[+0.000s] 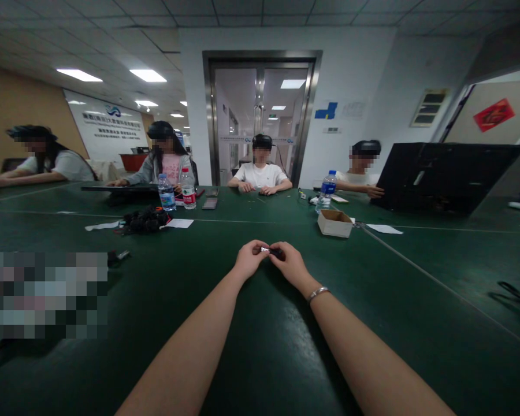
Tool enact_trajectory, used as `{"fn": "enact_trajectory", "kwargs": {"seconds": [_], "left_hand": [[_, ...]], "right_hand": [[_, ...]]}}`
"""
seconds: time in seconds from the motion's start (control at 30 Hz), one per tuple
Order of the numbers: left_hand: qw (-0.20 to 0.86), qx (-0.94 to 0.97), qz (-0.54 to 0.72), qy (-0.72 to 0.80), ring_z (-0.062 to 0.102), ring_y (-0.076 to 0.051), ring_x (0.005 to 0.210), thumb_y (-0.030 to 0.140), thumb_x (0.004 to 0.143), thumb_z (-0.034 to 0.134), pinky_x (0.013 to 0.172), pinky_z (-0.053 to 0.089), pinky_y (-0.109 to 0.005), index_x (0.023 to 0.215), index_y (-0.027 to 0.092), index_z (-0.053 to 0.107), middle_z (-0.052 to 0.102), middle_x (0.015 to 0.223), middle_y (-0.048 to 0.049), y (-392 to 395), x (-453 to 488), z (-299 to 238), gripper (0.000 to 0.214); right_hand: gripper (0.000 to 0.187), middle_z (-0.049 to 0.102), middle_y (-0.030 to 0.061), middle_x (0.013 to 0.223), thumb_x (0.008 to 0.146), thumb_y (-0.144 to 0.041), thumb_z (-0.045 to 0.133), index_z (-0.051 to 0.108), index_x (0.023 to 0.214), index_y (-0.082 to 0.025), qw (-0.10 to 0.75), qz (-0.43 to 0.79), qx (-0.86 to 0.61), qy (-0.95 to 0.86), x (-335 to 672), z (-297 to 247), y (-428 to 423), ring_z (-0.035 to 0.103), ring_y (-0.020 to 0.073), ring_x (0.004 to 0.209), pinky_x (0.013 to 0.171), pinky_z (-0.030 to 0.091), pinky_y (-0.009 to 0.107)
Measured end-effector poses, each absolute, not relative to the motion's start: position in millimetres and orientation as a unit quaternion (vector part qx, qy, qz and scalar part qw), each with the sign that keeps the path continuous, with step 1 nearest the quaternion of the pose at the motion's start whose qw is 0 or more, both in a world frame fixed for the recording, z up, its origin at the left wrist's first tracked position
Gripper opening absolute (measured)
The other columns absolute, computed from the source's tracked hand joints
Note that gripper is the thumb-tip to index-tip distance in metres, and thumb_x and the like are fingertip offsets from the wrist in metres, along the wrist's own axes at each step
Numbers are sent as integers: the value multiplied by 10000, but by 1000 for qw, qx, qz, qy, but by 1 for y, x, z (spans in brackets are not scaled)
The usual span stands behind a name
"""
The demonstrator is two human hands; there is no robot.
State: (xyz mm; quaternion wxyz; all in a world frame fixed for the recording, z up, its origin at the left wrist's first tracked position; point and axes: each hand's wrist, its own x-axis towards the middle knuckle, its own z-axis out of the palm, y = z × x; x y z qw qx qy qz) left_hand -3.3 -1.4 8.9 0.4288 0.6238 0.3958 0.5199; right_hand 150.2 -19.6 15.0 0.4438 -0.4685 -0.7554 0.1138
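Observation:
Both my forearms stretch out over the dark green table (260, 346). My left hand (250, 259) and my right hand (288, 263) meet at the middle, fingers curled. Between their fingertips they pinch a small dark part with a shiny metal end (271, 251). What the part is I cannot make out. A thin metal bracelet (317, 293) sits on my right wrist.
A small cardboard box (334, 223) stands beyond my hands to the right. A heap of black parts (145, 221), paper slips and water bottles (166, 192) lie far left. Several other people sit along the table's far side. An open black case (442, 176) is at right.

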Motion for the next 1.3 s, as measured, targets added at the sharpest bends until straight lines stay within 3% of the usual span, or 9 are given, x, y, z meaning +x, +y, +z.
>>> {"fn": "enact_trajectory", "kwargs": {"seconds": [0.2, 0.33, 0.53, 0.63, 0.9, 1.17, 1.3], "left_hand": [[442, 616, 517, 397, 634, -144, 778, 103, 691, 655, 811, 493, -310, 827, 146, 651, 676, 840, -56, -3, -4, 13, 143], [430, 613, 520, 411, 623, -142, 776, 99, 689, 656, 818, 488, -312, 811, 140, 654, 673, 849, -61, -4, -4, 15, 129], [427, 614, 518, 415, 626, -151, 811, 143, 710, 648, 830, 490, -313, 836, 145, 661, 679, 862, -65, -7, -6, 18, 126], [441, 612, 524, 394, 630, -149, 816, 155, 710, 656, 844, 490, -314, 846, 145, 658, 683, 861, -63, -9, -7, 19, 137], [455, 609, 530, 375, 637, -160, 852, 179, 698, 667, 894, 463, -346, 863, 138, 659, 690, 911, -78, -10, -5, 21, 170], [488, 594, 527, 363, 633, -141, 815, 145, 651, 709, 890, 480, -351, 846, 132, 641, 682, 878, -57, -12, -6, 23, 207], [485, 579, 547, 361, 624, -143, 884, 141, 628, 732, 916, 468, -345, 892, 138, 631, 671, 956, -70, -10, -5, 22, 282]], "right_hand": [[278, 635, 30, 870, 687, -189, 594, 602, 965, -191, 443, 170, -490, -732, 150, 13, -18, 556, 123, 671, 662, 464, 280], [349, 627, 3, 821, 608, -160, 622, 547, 949, -180, 497, 243, -488, -675, 150, 9, -14, 572, 112, 672, 642, 472, 254], [331, 574, -26, 646, 654, -346, 667, 569, 913, -166, 483, 406, -467, -619, 151, 15, -15, 512, 87, 485, 441, 407, 211], [348, 595, -9, 642, 688, -443, 651, 595, 881, -160, 473, 443, -456, -611, 151, 23, -19, 497, 75, 466, 426, 392, 199], [485, 548, -16, 496, 758, -629, 511, 526, 634, -160, 468, 437, -467, -610, 153, 23, -17, 432, 57, 374, 386, 330, 186], [494, 553, -19, 493, 745, -653, 509, 528, 673, -165, 470, 441, -477, -598, 152, 23, -16, 432, 61, 362, 374, 317, 187], [473, 545, -22, 490, 742, -633, 527, 517, 646, -171, 476, 434, -476, -599, 151, 25, -18, 423, 57, 361, 371, 317, 187]]}}
